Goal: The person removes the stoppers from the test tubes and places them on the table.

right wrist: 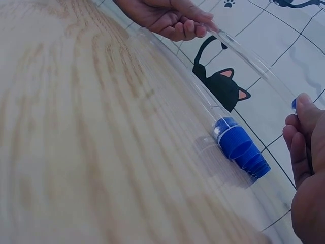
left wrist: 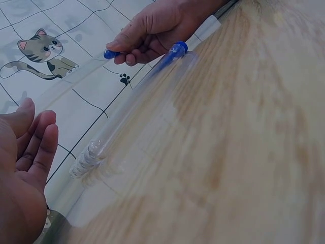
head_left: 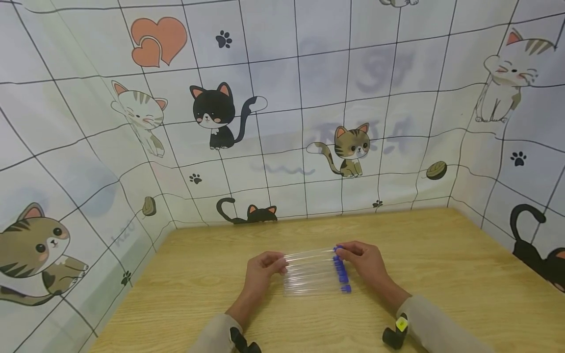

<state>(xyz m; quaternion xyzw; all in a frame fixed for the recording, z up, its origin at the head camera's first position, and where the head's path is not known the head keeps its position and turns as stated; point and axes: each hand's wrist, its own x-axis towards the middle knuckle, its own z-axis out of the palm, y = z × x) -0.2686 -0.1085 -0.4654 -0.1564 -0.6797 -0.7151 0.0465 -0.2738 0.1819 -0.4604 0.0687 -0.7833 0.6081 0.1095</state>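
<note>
A clear test tube (head_left: 309, 254) with a blue cap is held crosswise between my two hands. My left hand (head_left: 261, 270) pinches its uncapped end between thumb and fingers. At the other end, the thumb and fingers of my right hand (head_left: 368, 262) grip the blue cap (left wrist: 109, 54). In both wrist views the held tube is raised off the tabletop. Just below and nearer to me, several more capped tubes (head_left: 313, 283) lie side by side in a row. Their blue caps (right wrist: 236, 145) all point right, with the nearest one set slightly apart.
The light wood-grain table (head_left: 212, 274) is backed by a white grid-patterned cloth (head_left: 282, 162) printed with cartoon cats, which also rises along both sides. Small black wrist cameras (head_left: 394, 338) sit at the beige sleeves (head_left: 441, 323).
</note>
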